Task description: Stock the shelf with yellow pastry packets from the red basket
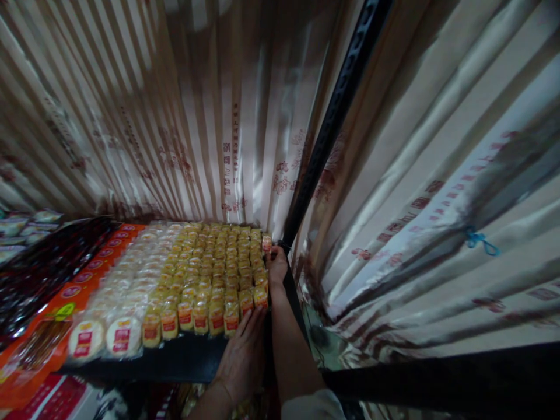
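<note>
Rows of small yellow wrapped cakes (207,268) with red labels stand tightly packed on a dark shelf (175,357). My left hand (247,350) lies at the front right corner of these rows, fingers stretched out and touching the front packs. Farther back along the right side, my right hand (277,267) has its fingers bent around a small wrapped cake (266,242) with a reddish label, at the back right end of the rows. The fingertips of the right hand are partly hidden.
Left of the cakes are round white packaged pastries (123,336), orange snack packets (67,300) and dark shiny packs (48,265). A black metal post (335,125) rises at the shelf's right back corner. Printed curtains (258,116) hang behind and to the right, one with a blue tie (481,240).
</note>
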Available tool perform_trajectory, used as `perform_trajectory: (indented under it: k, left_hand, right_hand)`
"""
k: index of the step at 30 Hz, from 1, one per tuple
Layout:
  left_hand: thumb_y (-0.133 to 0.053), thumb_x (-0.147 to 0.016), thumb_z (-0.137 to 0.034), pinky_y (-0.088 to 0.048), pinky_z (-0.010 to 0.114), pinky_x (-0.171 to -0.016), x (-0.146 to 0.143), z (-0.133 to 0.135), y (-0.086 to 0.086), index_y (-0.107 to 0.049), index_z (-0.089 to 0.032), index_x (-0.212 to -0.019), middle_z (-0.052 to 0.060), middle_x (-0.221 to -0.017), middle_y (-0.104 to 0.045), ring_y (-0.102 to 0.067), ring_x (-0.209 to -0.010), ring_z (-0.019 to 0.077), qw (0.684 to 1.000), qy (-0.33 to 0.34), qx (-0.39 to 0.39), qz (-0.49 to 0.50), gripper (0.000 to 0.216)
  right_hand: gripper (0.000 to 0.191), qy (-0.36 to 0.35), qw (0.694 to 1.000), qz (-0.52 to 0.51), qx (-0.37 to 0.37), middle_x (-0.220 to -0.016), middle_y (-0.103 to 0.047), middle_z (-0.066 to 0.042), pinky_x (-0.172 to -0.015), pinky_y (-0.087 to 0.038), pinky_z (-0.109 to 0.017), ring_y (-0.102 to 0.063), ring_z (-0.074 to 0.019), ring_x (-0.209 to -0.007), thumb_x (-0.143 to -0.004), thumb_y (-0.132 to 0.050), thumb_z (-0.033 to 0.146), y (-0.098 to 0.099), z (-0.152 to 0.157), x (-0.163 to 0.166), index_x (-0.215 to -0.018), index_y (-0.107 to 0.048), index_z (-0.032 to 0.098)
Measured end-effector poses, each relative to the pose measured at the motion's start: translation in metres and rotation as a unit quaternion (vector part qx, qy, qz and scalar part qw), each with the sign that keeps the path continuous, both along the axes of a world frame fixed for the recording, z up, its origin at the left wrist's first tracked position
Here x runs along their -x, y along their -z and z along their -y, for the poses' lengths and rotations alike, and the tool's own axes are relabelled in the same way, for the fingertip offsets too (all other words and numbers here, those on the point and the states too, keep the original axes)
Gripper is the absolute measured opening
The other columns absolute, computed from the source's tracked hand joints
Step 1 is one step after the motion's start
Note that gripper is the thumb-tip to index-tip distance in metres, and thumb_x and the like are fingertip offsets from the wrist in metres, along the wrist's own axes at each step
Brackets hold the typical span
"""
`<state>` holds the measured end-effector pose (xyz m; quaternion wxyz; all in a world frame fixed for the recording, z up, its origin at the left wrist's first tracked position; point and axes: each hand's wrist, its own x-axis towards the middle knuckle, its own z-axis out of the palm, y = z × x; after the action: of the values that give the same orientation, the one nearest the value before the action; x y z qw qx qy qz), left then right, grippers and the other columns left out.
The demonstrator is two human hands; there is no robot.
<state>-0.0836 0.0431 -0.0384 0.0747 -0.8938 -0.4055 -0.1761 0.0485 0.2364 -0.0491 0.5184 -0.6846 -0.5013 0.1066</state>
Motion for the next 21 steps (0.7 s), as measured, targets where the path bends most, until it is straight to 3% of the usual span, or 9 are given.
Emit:
perform_trajectory:
  k: [4, 9, 13, 17, 20, 21]
  left_hand:
    - [-0.041, -0.084, -0.023, -0.012, 0.038, -0.114, -0.001, 0.0, 0.001, -0.03, -0.01, -0.14, 0.009, -0.15, -0.024, -0.012, -0.14, 0.0238, 1.0, 0.006, 0.012, -0.016, 0.059]
    - [-0.039, -0.087, -0.033, -0.008, 0.037, -0.114, -0.002, 0.0, 0.002, -0.039, -0.004, -0.135, 0.014, -0.147, -0.03, -0.01, -0.14, 0.0258, 0.999, 0.001, -0.029, -0.03, 0.056]
    - [-0.037, -0.088, -0.033, -0.007, 0.037, -0.114, -0.001, 0.0, -0.002, -0.043, -0.004, -0.133, 0.013, -0.145, -0.034, -0.014, -0.139, 0.0263, 0.998, 0.007, -0.034, -0.051, 0.053]
    - [-0.035, -0.089, -0.035, -0.008, 0.037, -0.113, -0.002, 0.001, -0.006, -0.046, -0.005, -0.131, 0.012, -0.144, -0.037, -0.018, -0.139, 0.0255, 0.997, 0.001, -0.025, -0.078, 0.052]
    - [-0.035, -0.089, -0.033, -0.009, 0.037, -0.114, -0.003, 0.003, -0.01, -0.048, -0.005, -0.129, 0.013, -0.143, -0.039, -0.02, -0.138, 0.0246, 0.996, 0.005, -0.011, -0.092, 0.05]
    - [-0.035, -0.089, -0.031, -0.01, 0.038, -0.114, -0.004, 0.003, -0.01, -0.048, -0.005, -0.129, 0.013, -0.142, -0.04, -0.02, -0.138, 0.0244, 0.996, 0.006, -0.001, -0.087, 0.049]
  right_hand:
    - [0.019, -0.003, 1.0, -0.011, -0.011, -0.085, -0.062, -0.006, -0.075, -0.044, -0.03, -0.055, -0.0178, -0.075, -0.075, -0.049, 0.029, 0.002, -0.005, -0.002, -0.083, -0.062, 0.018]
    - [0.02, -0.016, 0.998, -0.038, -0.044, -0.084, -0.066, -0.008, -0.081, -0.044, -0.033, -0.058, -0.0198, -0.083, -0.073, -0.051, 0.03, 0.001, -0.005, -0.008, -0.078, -0.065, 0.018]
    - [0.026, -0.001, 0.995, -0.064, -0.071, -0.088, -0.068, -0.009, -0.085, -0.043, -0.036, -0.058, -0.0212, -0.089, -0.075, -0.047, 0.033, -0.009, 0.005, -0.012, -0.08, -0.066, 0.016]
    - [0.035, 0.029, 0.974, -0.205, -0.094, -0.097, -0.067, -0.01, -0.075, -0.045, -0.034, -0.059, -0.0192, -0.081, -0.079, -0.047, 0.043, -0.051, 0.054, -0.001, -0.093, -0.065, 0.016]
    - [0.041, -0.07, 0.929, -0.339, -0.129, -0.104, -0.065, -0.01, -0.063, -0.045, -0.029, -0.061, -0.0175, -0.078, -0.083, -0.046, 0.05, -0.105, 0.131, 0.018, -0.102, -0.061, 0.017]
    - [0.046, -0.126, 0.912, -0.364, -0.145, -0.105, -0.065, -0.01, -0.067, -0.047, -0.031, -0.062, -0.0195, -0.083, -0.084, -0.041, 0.054, -0.123, 0.161, 0.024, -0.105, -0.06, 0.017]
